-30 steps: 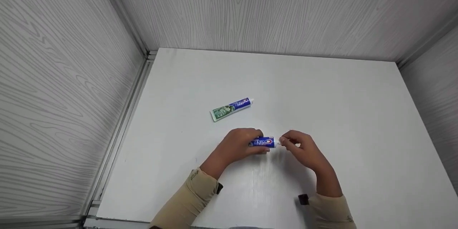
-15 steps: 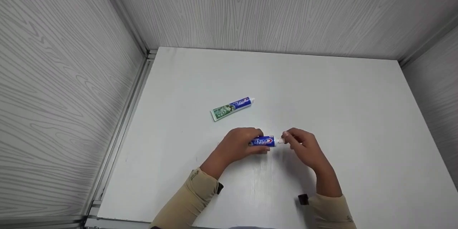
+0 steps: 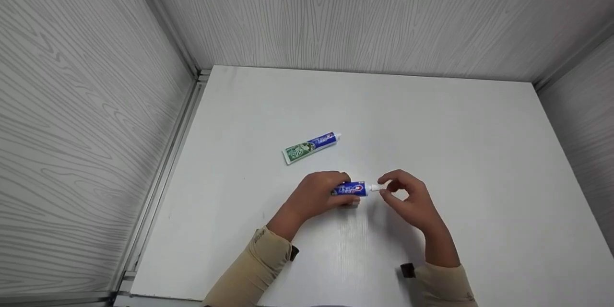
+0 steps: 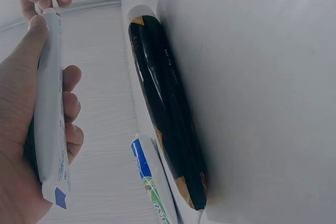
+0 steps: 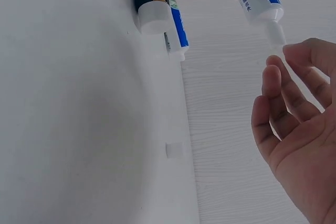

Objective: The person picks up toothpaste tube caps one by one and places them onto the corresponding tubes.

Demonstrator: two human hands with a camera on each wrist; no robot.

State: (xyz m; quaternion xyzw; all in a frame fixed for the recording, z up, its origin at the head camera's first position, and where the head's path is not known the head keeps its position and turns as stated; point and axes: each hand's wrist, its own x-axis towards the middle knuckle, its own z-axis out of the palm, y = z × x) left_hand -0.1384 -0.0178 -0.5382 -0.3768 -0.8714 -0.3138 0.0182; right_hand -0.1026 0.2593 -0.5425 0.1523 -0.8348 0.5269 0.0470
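Observation:
My left hand (image 3: 316, 195) holds a blue toothpaste tube (image 3: 350, 189), its thumb and fingers on either side. A narrow white cap (image 3: 375, 187) points right from the tube. My right hand (image 3: 411, 199) is at the cap's tip, with the thumb touching or almost touching it. The index finger stands apart from the thumb. The right wrist view shows the other right-hand fingers loosely bent. A black tube (image 4: 165, 103) with a white cap and gold marks lies on the table below the left hand; I cannot make it out in the head view.
Another toothpaste tube (image 3: 311, 147), green and blue, lies slantwise beyond the left hand. A small white piece (image 5: 174, 150) rests on the white table (image 3: 455, 144). Wood-grain panels (image 3: 312, 14) wall the back and sides.
The right thumb and index finger were closed at the cap's end before; now they have parted around its tip. The left hand keeps its hold on the tube, almost unmoved.

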